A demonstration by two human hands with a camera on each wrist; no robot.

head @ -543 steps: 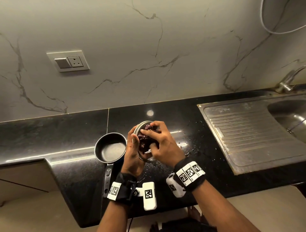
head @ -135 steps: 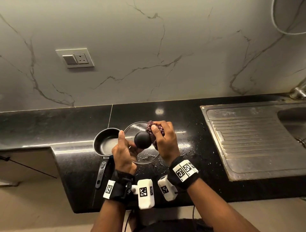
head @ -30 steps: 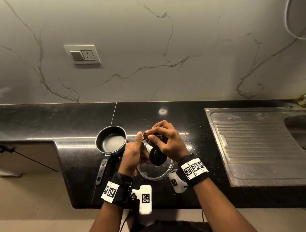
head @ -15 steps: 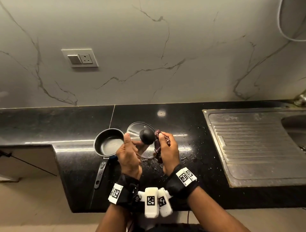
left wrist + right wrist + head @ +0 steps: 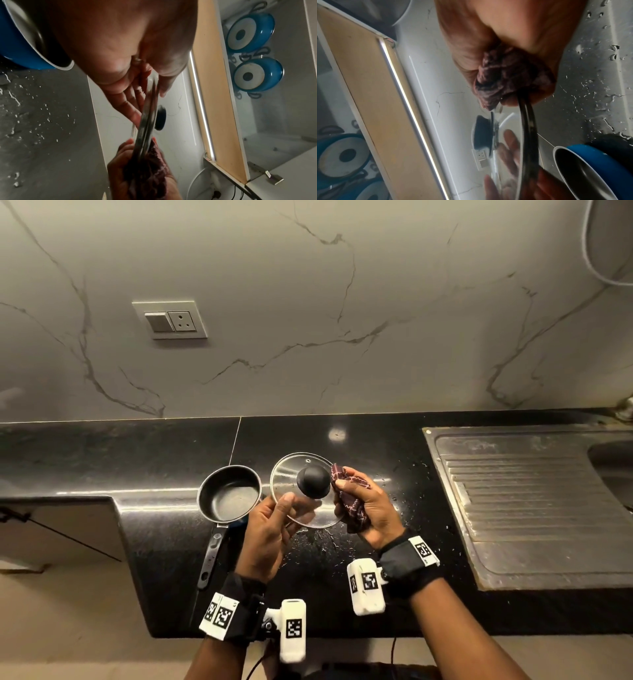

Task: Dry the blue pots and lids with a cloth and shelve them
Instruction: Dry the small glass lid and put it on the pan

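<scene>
The glass lid [image 5: 306, 491] is hovering over the wet counter [image 5: 376, 446] — stiff, breakable, likely slick, safest taken by its rim or knob [image 5: 313, 482]. The left hand [image 5: 270, 529] is pinching its near rim; the right hand [image 5: 368, 513] is pressing the bunched cloth [image 5: 349, 491] onto the opposite edge, beside the small blue pan [image 5: 228, 494].

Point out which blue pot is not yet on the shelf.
The saucepan on the counter, beside the left hand. The other two blue pots already stand on the shelf, each with a lid.
</scene>
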